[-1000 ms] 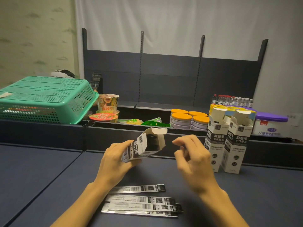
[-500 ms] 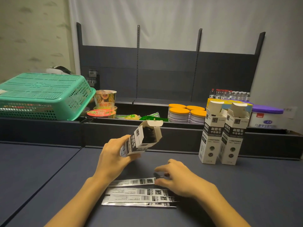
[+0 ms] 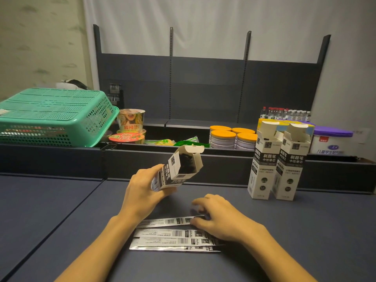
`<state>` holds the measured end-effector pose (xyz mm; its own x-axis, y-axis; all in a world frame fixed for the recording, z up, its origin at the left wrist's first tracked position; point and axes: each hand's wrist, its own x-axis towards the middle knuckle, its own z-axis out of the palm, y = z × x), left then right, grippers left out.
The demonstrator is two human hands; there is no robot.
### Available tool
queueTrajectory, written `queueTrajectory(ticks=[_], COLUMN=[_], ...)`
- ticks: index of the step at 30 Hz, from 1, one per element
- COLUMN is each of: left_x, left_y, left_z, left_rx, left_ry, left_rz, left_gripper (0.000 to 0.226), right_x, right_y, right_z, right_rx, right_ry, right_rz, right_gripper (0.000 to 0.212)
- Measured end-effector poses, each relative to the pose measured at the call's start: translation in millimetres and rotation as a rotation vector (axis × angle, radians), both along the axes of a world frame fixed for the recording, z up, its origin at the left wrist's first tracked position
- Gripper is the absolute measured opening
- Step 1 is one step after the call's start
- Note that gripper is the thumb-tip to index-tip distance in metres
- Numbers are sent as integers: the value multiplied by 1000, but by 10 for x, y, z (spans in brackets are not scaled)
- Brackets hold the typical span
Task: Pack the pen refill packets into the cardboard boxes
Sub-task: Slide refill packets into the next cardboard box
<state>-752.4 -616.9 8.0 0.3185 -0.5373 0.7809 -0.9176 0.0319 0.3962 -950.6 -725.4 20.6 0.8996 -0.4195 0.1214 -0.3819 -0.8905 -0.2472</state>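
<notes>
Across the dark tabletop [image 3: 305,241], from about six o'clock, both forearms reach in. At ten o'clock an upturned green basket [image 3: 55,117] sits on the ledge; at two o'clock two open cardboard boxes [image 3: 278,161] stand upright, side by side. The left hand [image 3: 142,192] grips a third open box [image 3: 179,167], tilted with its mouth toward one o'clock. Just below centre lie the pen refill packets [image 3: 175,239], overlapping; the right hand [image 3: 219,218] has curled fingers on the topmost packet's end, apparently pinching it. I judge this the pick-up step; next comes lifting that packet and sliding it endwise into the held box. Blur hides the fingertips' exact contact, and the box contents are too dark to read.
</notes>
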Motion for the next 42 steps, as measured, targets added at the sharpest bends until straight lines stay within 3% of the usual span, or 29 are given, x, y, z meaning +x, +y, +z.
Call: queueTrajectory(ticks=[5,15,20,24,31,34,38,42], left_x=[-3,5,5,19,43,49,28,67], left_y=[0,4,1,7,-3,-2,-9,-23], left_z=[9,3,-1,-6,-15,-17,-15,-32], left_rx=[-6,-3,-17,-4,1,-20,-20,-18], left_ry=[-1,12,6,4,12,1,-1,13], left_rz=[-8,1,-1,-3,15,14,18,20], left_gripper=[68,70,70,70,68,69,69,68], right_x=[5,-21,-25,-28,-112,-107,-148,-212], right_y=[7,41,31,76,242,294,312,306], right_z=[6,46,70,124,363,416,467,554], right_rx=[-41,-111,118,355,1087,1148,1138,1042], right_ry=[41,-102,-336,-443,-685,-774,-892,-1028], right_rz=[20,-6,-32,-1,167,165,187,231], right_gripper=[32,22,4,14,10,14,37,22])
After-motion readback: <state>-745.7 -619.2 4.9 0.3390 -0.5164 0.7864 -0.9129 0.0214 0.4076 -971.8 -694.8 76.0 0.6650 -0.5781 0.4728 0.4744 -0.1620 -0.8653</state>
